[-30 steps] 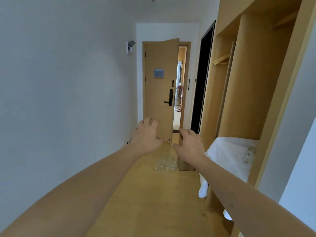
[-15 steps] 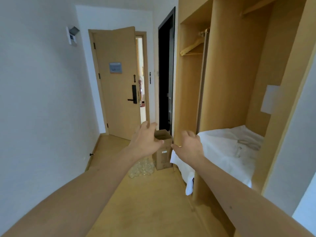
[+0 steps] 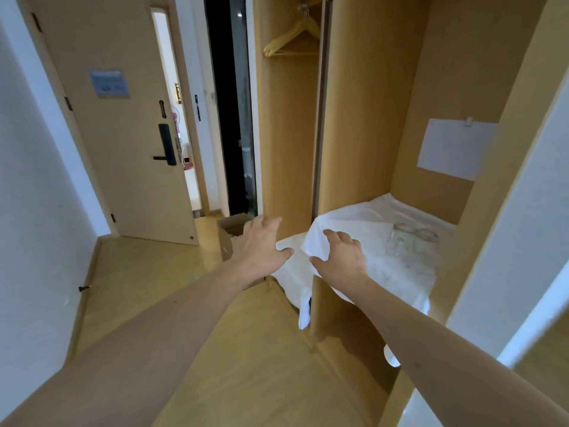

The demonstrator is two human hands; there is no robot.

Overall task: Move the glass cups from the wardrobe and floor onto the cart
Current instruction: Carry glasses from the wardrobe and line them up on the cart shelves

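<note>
Since half a second ago the view has swung right and closed on the wardrobe [image 3: 363,118]: the floor cups are now out of sight behind the left arm, and the shelf fills the right of the picture. Glass cups [image 3: 411,241] lie on the white cloth [image 3: 363,229] that covers the shelf, toward its back right corner; clear glass on white makes their number and whether they stand or lie hard to tell. That cloth hangs over the shelf's front edge. Both hands are empty, fingers spread wide. The right hand [image 3: 340,257] hovers at the cloth's front left corner, the left hand [image 3: 261,245] just beside it in front of the cardboard box [image 3: 229,238] on the floor. Neither touches a cup. No cart is in view.

This looks like the reach toward the wardrobe cups, with no pick-up yet made. The next move calls for carrying the hands farther in and right across the cloth, then closing on the glasses without dragging the loose cloth
</note>
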